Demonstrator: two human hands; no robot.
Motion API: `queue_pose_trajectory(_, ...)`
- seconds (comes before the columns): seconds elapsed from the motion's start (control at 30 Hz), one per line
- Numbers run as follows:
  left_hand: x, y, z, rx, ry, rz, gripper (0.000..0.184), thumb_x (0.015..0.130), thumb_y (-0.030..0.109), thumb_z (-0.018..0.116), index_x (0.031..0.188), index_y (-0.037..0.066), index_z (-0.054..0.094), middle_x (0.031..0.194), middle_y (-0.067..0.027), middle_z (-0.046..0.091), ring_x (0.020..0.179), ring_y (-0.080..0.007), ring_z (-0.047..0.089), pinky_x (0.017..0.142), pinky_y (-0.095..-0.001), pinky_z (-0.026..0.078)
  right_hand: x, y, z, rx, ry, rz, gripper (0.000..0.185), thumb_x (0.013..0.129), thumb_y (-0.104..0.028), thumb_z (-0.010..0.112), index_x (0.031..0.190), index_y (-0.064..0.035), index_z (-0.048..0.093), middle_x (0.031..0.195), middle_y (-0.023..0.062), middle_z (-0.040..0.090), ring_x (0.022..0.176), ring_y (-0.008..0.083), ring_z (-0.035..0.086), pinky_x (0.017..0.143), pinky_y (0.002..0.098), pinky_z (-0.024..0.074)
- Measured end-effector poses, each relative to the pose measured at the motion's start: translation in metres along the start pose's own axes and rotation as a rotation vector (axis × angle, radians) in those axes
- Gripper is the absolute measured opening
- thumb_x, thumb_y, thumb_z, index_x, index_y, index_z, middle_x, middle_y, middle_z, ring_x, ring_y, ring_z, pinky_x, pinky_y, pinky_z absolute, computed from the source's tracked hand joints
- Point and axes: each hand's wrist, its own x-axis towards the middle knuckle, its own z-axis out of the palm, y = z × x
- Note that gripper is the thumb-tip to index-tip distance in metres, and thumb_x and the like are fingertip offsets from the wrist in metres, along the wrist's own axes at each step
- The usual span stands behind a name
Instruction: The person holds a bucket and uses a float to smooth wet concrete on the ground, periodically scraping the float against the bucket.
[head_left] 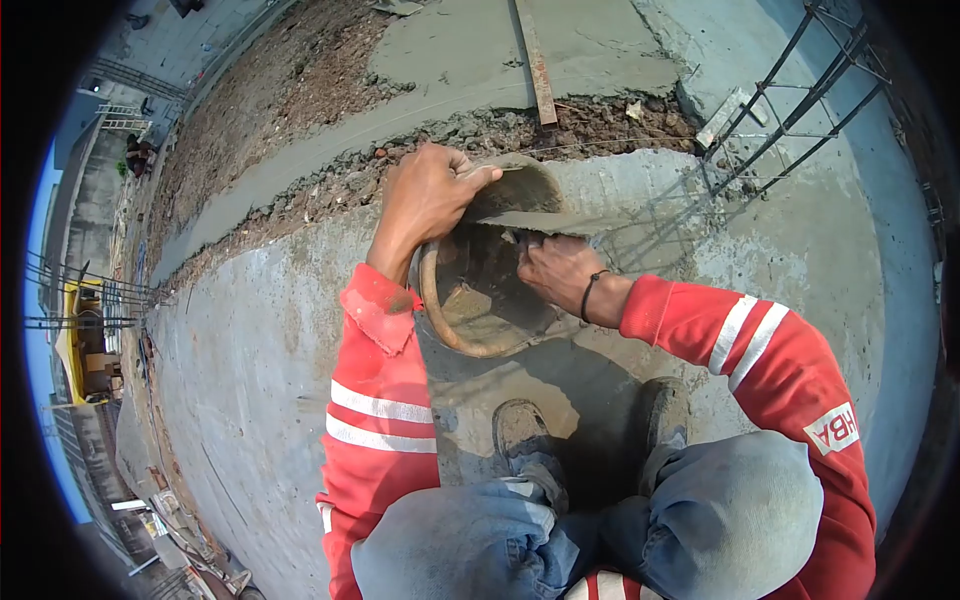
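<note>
A round mortar pan [480,345], smeared with grey cement, stands tilted on the concrete in front of my feet. My left hand [425,200] is closed on its far left rim, thumb over the edge. My right hand [562,275] is closed round the handle of a trowel, at the pan's right side. The trowel [535,221] shows nearly edge-on as a long flat grey blade across the pan's mouth. The handle is mostly hidden by my fingers. A little wet mortar lies inside the pan.
Beyond the pan run a strip of rubble [610,125] and smoothed wet cement [450,55]. A long wooden batten [536,70] lies on the cement. A rebar cage [800,95] rises at the upper right. My shoes [522,430] stand on the concrete slab [230,400].
</note>
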Motion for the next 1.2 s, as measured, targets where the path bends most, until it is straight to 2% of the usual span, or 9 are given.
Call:
queue_pose_trajectory(0.1, -0.011, 0.014, -0.007, -0.055, -0.009, -0.026, 0.040, 0.083, 0.042, 0.073, 0.080, 0.002, 0.073, 0.063, -0.0150, 0.062, 0.060, -0.0298, 0.062, 0.061, -0.0393, 0.047, -0.001, -0.004, 0.015, 0.143, -0.124, 0.000, 0.014, 0.084, -0.015, 0.060, 0.081, -0.0055, 0.070, 0.078, 0.0124, 0.066, 0.079, 0.0291, 0.069, 0.068, 0.0421, 0.0552)
queue_pose_trajectory(0.47, -0.029, 0.013, 0.013, -0.154, 0.154, 0.110, 0.038, 0.080, 0.035, 0.076, 0.067, 0.001, 0.065, 0.071, -0.0149, 0.063, 0.063, -0.0367, 0.060, 0.059, -0.0434, 0.044, -0.012, -0.025, -0.039, 0.674, -0.442, 0.147, 0.017, 0.078, -0.014, 0.064, 0.086, 0.0011, 0.062, 0.086, 0.0210, 0.067, 0.084, 0.0400, 0.066, 0.073, 0.0461, 0.0531)
queue_pose_trajectory(0.53, -0.028, 0.013, 0.014, -0.153, 0.181, 0.087, 0.038, 0.081, 0.036, 0.076, 0.068, 0.001, 0.066, 0.069, -0.0156, 0.063, 0.063, -0.0363, 0.061, 0.060, -0.0436, 0.044, -0.017, -0.008, -0.017, 0.765, -0.293, -0.019, 0.020, 0.077, -0.018, 0.066, 0.086, 0.0004, 0.063, 0.082, 0.0211, 0.066, 0.080, 0.0397, 0.065, 0.070, 0.0457, 0.0515)
queue_pose_trajectory(0.67, -0.024, 0.006, 0.009, -0.182, 0.153, 0.019, 0.039, 0.082, 0.036, 0.075, 0.069, 0.001, 0.066, 0.067, -0.0162, 0.063, 0.062, -0.0358, 0.061, 0.060, -0.0425, 0.045, -0.034, 0.002, -0.043, 1.027, -0.253, 0.044, 0.023, 0.080, -0.020, 0.068, 0.085, 0.0018, 0.064, 0.070, 0.0170, 0.062, 0.071, 0.0316, 0.063, 0.065, 0.0419, 0.0485)
queue_pose_trajectory(0.73, -0.023, 0.002, 0.004, -0.154, 0.159, 0.007, 0.039, 0.084, 0.036, 0.074, 0.070, 0.001, 0.066, 0.065, -0.0157, 0.063, 0.060, -0.0353, 0.059, 0.060, -0.0406, 0.046, -0.064, 0.005, -0.056, 1.441, -0.418, 0.334, 0.028, 0.086, -0.024, 0.067, 0.090, 0.0038, 0.064, 0.064, 0.0113, 0.056, 0.063, 0.0218, 0.060, 0.059, 0.0368, 0.0465)
queue_pose_trajectory(0.8, -0.021, -0.003, -0.002, -0.149, 0.075, -0.035, 0.039, 0.086, 0.034, 0.073, 0.069, -0.001, 0.065, 0.067, -0.0157, 0.064, 0.058, -0.0301, 0.058, 0.060, -0.0386, 0.045, -0.106, 0.008, -0.057, 1.395, -0.377, 0.380, 0.029, 0.090, -0.025, 0.067, 0.092, 0.0041, 0.063, 0.058, 0.0053, 0.049, 0.056, 0.0137, 0.055, 0.054, 0.0332, 0.0437)
queue_pose_trajectory(0.87, -0.019, -0.018, 0.004, -0.291, 0.141, 0.037, 0.041, 0.087, 0.032, 0.072, 0.066, -0.002, 0.061, 0.067, -0.0149, 0.064, 0.058, -0.0216, 0.057, 0.060, -0.0370, 0.044, -0.154, 0.006, -0.051, 1.280, 0.083, 0.275, 0.028, 0.087, -0.024, 0.072, 0.088, 0.0016, 0.062, 0.060, 0.0056, 0.052, 0.052, 0.0179, 0.052, 0.051, 0.0332, 0.0422)
queue_pose_trajectory(1.13, -0.002, -0.034, 0.001, -0.256, 0.067, 0.041, 0.050, 0.090, 0.033, 0.069, 0.063, -0.003, 0.049, 0.058, -0.0026, 0.044, 0.059, -0.0109, 0.037, 0.055, -0.0326, 0.034, -0.322, 0.015, -0.019, 0.050, 0.008, 0.752, 0.026, 0.079, -0.017, 0.073, 0.099, -0.0040, 0.064, 0.087, 0.0150, 0.065, 0.075, 0.0362, 0.065, 0.062, 0.0445, 0.0512)
queue_pose_trajectory(1.2, 0.002, -0.031, 0.002, -0.237, 0.034, -0.037, 0.052, 0.091, 0.036, 0.069, 0.063, -0.003, 0.048, 0.059, -0.0003, 0.036, 0.059, -0.0107, 0.033, 0.053, -0.0323, 0.031, -0.347, 0.017, 0.005, 0.065, 0.044, 0.836, 0.027, 0.080, -0.018, 0.072, 0.102, -0.0050, 0.064, 0.089, 0.0145, 0.066, 0.077, 0.0366, 0.065, 0.063, 0.0454, 0.0515)
